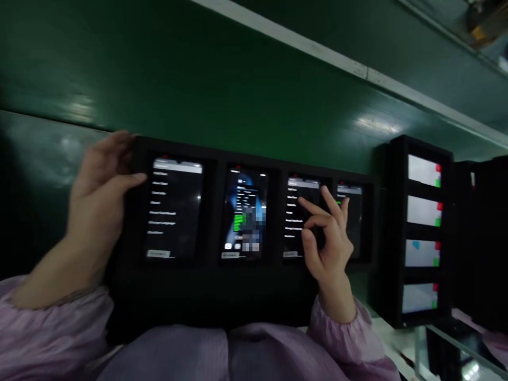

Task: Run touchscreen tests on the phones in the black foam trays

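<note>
A black tray [214, 211] with several phones set in its slots lies in front of me. My left hand [101, 193] grips the tray's left end, thumb on its face and fingers at the upper corner. Closest to that thumb is a phone [174, 201] showing a white menu list. Beside it, another phone [245, 211] displays a blue wallpaper with green blocks. My right hand [327, 238] hovers over or touches a third phone [296, 211] with a similar menu; its index finger points at the screen and the other fingers are spread. Partly behind this hand, a phone [355, 227] shows a mostly dark screen.
On the right stands another black tray [397, 233] of phones with white screens and red and green corners. A dark object [482, 233] sits beyond it. Below is a clear-edged glass or plastic piece [420, 349]. The green surface [238, 95] has a pale strip [301, 45] across it.
</note>
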`<move>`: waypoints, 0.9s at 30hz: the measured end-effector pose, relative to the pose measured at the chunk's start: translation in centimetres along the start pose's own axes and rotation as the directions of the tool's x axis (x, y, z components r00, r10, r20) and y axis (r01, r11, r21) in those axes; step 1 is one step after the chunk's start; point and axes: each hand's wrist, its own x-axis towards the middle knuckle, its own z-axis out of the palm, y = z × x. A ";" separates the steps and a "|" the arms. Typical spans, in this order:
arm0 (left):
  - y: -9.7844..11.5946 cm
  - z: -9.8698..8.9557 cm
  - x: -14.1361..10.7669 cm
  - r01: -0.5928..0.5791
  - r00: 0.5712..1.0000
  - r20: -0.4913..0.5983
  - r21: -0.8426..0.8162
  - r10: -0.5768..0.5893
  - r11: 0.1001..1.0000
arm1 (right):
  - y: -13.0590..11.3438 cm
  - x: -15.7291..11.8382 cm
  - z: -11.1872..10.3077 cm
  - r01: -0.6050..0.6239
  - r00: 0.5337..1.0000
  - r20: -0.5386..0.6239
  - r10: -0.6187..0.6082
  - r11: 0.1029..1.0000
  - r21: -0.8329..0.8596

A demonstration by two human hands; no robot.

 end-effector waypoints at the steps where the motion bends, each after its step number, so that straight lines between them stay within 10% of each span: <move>1: 0.2 -0.4 0.1 0.028 1.000 -0.010 -0.031 -0.028 0.999 | -0.6 0.2 0.4 0.005 1.000 -0.014 -0.004 1.000 0.028; 16: -0.1 -1.2 0.1 0.123 0.992 0.039 0.028 -0.124 0.992 | -3.3 0.3 1.6 0.115 0.993 -0.029 -0.112 0.981 0.158; 27: 0.0 -1.2 -0.3 0.098 0.995 0.000 -0.015 -0.098 0.995 | -5.0 -1.0 2.8 0.286 0.904 0.321 -0.283 0.957 0.039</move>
